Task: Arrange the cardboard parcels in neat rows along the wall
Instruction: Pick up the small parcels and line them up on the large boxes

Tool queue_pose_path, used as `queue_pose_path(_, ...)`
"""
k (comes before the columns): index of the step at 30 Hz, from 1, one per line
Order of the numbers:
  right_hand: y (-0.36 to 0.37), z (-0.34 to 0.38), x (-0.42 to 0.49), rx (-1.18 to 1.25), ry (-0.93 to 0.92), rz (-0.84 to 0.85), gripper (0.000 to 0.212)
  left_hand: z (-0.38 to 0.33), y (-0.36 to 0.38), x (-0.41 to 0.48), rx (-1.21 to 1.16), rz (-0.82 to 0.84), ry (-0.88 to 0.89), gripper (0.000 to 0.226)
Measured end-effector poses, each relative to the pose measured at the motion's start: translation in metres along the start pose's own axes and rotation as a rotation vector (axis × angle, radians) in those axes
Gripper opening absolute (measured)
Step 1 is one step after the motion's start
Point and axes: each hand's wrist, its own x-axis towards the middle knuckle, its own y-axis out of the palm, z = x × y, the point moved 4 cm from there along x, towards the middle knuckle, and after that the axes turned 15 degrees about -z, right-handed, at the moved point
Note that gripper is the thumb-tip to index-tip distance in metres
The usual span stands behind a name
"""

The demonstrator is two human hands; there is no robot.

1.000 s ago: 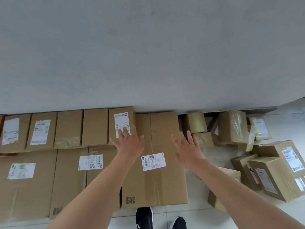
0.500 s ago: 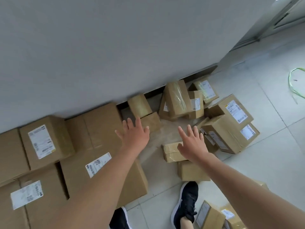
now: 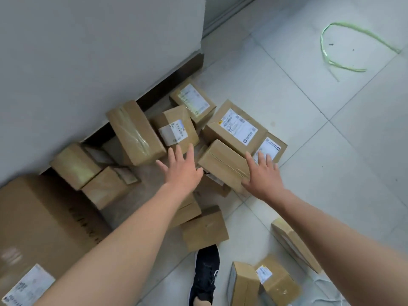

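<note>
A black shoe [image 3: 205, 274] is seen nearest on the tiled floor [image 3: 353, 173], with two small parcels [image 3: 276, 281] just beside it on the right; a large carton [image 3: 44, 217] is set against the wall on the left; a plain box [image 3: 204, 230] is seen just beyond the shoe. Farther out, both arms are stretched forward; the left hand [image 3: 181, 171] is held over the heap with its fingers spread and nothing gripped; the right hand [image 3: 261, 175] is held at the right end of a plain parcel [image 3: 223, 164], fingers likewise spread; whether it touches cannot be told. Beyond the hands the loose parcels [image 3: 235, 128] are heaped crookedly at the foot of the grey wall [image 3: 88, 51], some tilted, several labelled; a taped box [image 3: 134, 131] is leaned near the skirting. A green strap [image 3: 331, 47] is seen farthest away.
</note>
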Motion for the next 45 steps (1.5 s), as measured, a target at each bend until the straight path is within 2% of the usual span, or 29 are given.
queue_pose_path(4,0.013,-0.032,0.028,0.039,0.031,-0.093,0.066,-0.053,0.026,0.02,0.26,-0.011,0.427,0.096)
queue_pose_path(8,0.009,-0.04,0.079,0.083,0.027,-0.218,0.064,-0.092,0.043,0.035,0.544,0.005,0.797,0.098)
queue_pose_path(11,0.005,-0.032,0.118,0.064,-0.049,-0.228,0.091,-0.107,0.057,0.04,0.677,0.033,0.973,0.102)
queue_pose_path(13,0.007,-0.023,0.139,-0.003,-0.105,-0.198,0.114,-0.108,0.065,0.042,0.729,0.046,1.019,0.116)
queue_pose_path(15,0.015,-0.014,0.15,-0.014,-0.126,-0.139,0.126,-0.102,0.068,0.043,0.762,0.033,1.025,0.125)
queue_pose_path(18,0.031,-0.008,0.15,-0.023,-0.113,-0.099,0.127,-0.09,0.071,0.044,0.714,-0.01,0.979,0.12)
queue_pose_path(21,0.036,-0.006,0.143,-0.082,-0.101,-0.154,0.125,-0.079,0.074,0.042,0.641,-0.027,0.947,0.108)
queue_pose_path(23,0.03,-0.006,0.136,-0.072,-0.063,-0.186,0.125,-0.069,0.07,0.04,0.619,-0.024,0.919,0.111)
queue_pose_path(27,-0.008,-0.006,0.115,-0.002,0.048,-0.292,0.119,-0.041,0.039,0.023,0.498,-0.005,0.81,0.119)
queue_pose_path(31,-0.067,0.022,0.09,0.04,0.028,-0.413,0.116,0.003,-0.015,-0.013,0.331,-0.025,0.604,0.12)
queue_pose_path(34,-0.117,0.073,0.074,0.017,-0.055,-0.43,0.117,0.053,-0.064,-0.047,0.317,-0.078,0.478,0.121)
queue_pose_path(39,-0.177,0.196,0.029,0.004,-0.228,-0.446,0.118,0.163,-0.139,-0.111,0.353,-0.158,0.311,0.119)
queue_pose_path(45,-0.179,0.376,-0.065,0.025,-0.359,-0.412,0.117,0.335,-0.197,-0.205,0.248,-0.261,-0.118,0.111)
